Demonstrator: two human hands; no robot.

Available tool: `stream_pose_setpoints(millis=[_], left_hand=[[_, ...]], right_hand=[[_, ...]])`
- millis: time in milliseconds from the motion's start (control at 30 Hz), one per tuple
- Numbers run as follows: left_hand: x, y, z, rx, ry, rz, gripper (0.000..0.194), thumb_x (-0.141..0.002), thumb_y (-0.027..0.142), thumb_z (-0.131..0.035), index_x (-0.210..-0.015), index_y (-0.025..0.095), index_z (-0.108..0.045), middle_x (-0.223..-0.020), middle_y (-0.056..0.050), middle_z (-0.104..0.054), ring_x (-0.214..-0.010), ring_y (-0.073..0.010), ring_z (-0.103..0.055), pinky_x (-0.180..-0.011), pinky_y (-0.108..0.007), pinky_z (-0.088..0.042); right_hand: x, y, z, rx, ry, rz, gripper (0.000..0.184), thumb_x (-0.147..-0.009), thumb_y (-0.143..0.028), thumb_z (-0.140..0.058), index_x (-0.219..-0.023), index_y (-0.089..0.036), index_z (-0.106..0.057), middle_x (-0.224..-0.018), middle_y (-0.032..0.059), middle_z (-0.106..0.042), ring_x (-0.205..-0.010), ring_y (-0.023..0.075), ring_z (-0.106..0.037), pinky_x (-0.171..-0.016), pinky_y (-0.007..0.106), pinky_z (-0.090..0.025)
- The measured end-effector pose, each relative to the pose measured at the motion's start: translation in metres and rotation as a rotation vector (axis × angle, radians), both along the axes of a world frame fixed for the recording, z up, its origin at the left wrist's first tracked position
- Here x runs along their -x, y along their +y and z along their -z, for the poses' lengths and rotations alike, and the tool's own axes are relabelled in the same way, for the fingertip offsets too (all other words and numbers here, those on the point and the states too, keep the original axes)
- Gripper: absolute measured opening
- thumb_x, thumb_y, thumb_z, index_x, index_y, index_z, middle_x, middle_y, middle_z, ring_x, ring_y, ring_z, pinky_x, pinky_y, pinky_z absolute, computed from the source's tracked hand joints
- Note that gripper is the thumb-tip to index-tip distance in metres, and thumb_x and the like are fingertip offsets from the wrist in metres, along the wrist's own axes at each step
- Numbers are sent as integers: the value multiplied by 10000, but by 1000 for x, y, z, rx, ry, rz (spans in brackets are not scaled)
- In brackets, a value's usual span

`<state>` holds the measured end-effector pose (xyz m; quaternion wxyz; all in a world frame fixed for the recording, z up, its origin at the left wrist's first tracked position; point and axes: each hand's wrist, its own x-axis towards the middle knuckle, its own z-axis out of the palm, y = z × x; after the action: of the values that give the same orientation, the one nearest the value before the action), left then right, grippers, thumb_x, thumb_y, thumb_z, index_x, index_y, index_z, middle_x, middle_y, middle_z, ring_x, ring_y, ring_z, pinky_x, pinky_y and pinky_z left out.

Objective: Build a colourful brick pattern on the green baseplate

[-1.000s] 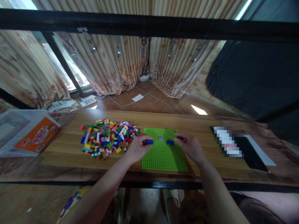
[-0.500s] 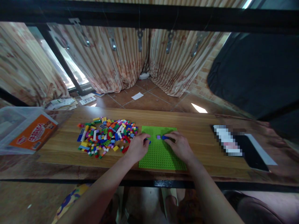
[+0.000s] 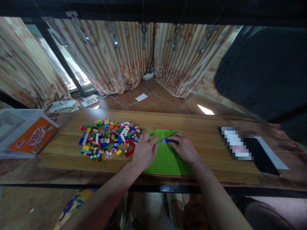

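Observation:
A green studded baseplate (image 3: 168, 163) lies on the wooden board in front of me. Near its upper middle sits a small light purple brick (image 3: 163, 140). My right hand (image 3: 184, 146) pinches a blue brick (image 3: 168, 141) against the purple one's right side; whether it is pressed down I cannot tell. Over the plate's left edge rests my left hand (image 3: 145, 150), its fingers stretched and apart. Whatever lies under that palm is hidden. Left of it spreads a pile of mixed coloured bricks (image 3: 109, 140).
At far left stands a clear plastic box (image 3: 33, 135) with an orange label. A phone (image 3: 236, 143), its screen blurred out, a black flat device (image 3: 263, 156) and a white sheet (image 3: 272, 153) lie at right. A dark bar (image 3: 153, 12) crosses above, before the curtains.
My right hand has brought the blue brick left, up against the purple one. My left hand has opened out from a pinch, and the blue pieces by its fingertips are no longer visible.

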<state>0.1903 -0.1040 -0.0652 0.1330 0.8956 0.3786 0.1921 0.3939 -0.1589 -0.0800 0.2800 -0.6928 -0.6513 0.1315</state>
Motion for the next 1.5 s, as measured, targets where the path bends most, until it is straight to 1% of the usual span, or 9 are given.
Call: stream_pose_setpoints(millis=[200, 600, 733, 900, 1000, 1100, 1267, 1367, 1500], left_hand=[[-16, -14, 2, -15, 117, 114, 487, -907, 374, -519, -1383, 302, -451, -1507, -100, -309, -1298, -333, -358, -1049, -546, -330], [-28, -21, 9, -81, 189, 75, 416, -953, 366, -409, -1338, 238, -503, -1470, -111, -420, -1358, -320, -326, -1080, -668, -212], [-30, -24, 11, -64, 178, 94, 443, -948, 356, -417, -1353, 188, -481, -1456, -131, -435, -1347, -305, -347, -1090, -664, -211], [-22, -27, 13, -14, 108, 87, 503, -930, 355, -461, -1416, 243, -400, -1519, -116, -343, -1390, -307, -285, -1080, -649, -248], [-13, -23, 5, 1, 52, 80, 548, -907, 316, -499, -1436, 287, -360, -1541, -98, -299, -1406, -314, -255, -1074, -650, -257], [0, -10, -8, 11, -32, 3, 512, -900, 305, -501, -1400, 234, -418, -1501, -123, -353, -1374, -314, -314, -1084, -585, -303], [27, 29, -19, 6, -229, -125, 419, -865, 219, -498, -1270, 116, -520, -1328, -163, -519, -1252, -274, -471, -1074, -464, -385], [38, 46, -20, -2, -306, -169, 371, -853, 210, -494, -1206, 113, -555, -1241, -152, -585, -1190, -263, -526, -1060, -458, -407], [47, 54, -27, -2, -353, -206, 367, -843, 234, -507, -1181, 108, -574, -1212, -147, -612, -1160, -265, -554, -1047, -444, -424]], right_hand=[[-5, 5, -1, 48, -1, -7, 191, -817, -258, -614, -939, -266, -761, -886, 52, -669, -856, 208, -603, -848, 376, -474], [-10, 8, 11, 80, -26, 49, 208, -799, -311, -639, -952, -258, -769, -904, 63, -679, -875, 216, -612, -842, 365, -467], [-10, 9, 13, 86, 6, 90, 201, -775, -321, -658, -931, -266, -771, -931, 60, -677, -883, 214, -612, -855, 379, -468], [-11, 4, 10, 49, 78, 70, 244, -759, -360, -666, -963, -265, -760, -930, 55, -671, -866, 205, -616, -834, 379, -475], [-15, 1, 7, 28, 181, 91, 380, -735, -371, -684, -1095, -253, -713, -898, 40, -681, -820, 192, -628, -788, 360, -494], [-14, 0, 0, -30, 290, 181, 429, -740, -370, -671, -1142, -224, -683, -892, 38, -705, -802, 188, -650, -796, 361, -508], [22, 1, -18, -192, 314, 261, 232, -827, -328, -564, -924, -200, -732, -890, 56, -734, -818, 198, -669, -798, 351, -515], [61, 2, -27, -200, 281, 144, 224, -870, -278, -523, -955, -205, -717, -899, 54, -716, -787, 176, -658, -743, 313, -515], [107, 0, -31, -115, 105, -18, 238, -884, -210, -513, -1046, -219, -687, -973, 62, -667, -883, 176, -633, -830, 309, -498]])
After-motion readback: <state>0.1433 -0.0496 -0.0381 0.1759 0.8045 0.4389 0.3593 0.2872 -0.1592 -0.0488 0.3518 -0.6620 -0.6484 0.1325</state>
